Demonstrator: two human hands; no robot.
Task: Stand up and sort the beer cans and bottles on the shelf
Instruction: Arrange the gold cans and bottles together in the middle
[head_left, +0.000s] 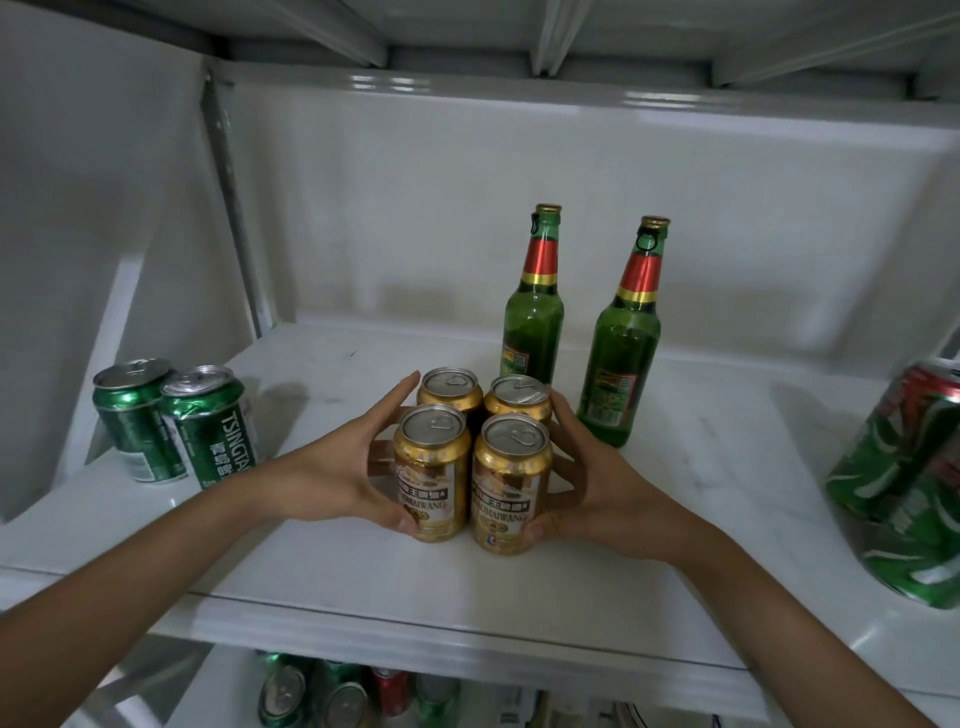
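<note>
Left hand (332, 467) and right hand (597, 483) cup four upright gold cans (431, 467) on the shelf (363, 571), fingers (395, 400) curled round them.

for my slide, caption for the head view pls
Both hands cup four gold cans on the shelf.

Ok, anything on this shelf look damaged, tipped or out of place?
One thing: the nearer green can at the left looks dented and crumpled around its upper wall. Everything else stands upright: the four gold cans squared between the left hand and right hand, and both green bottles. No spills.
</note>
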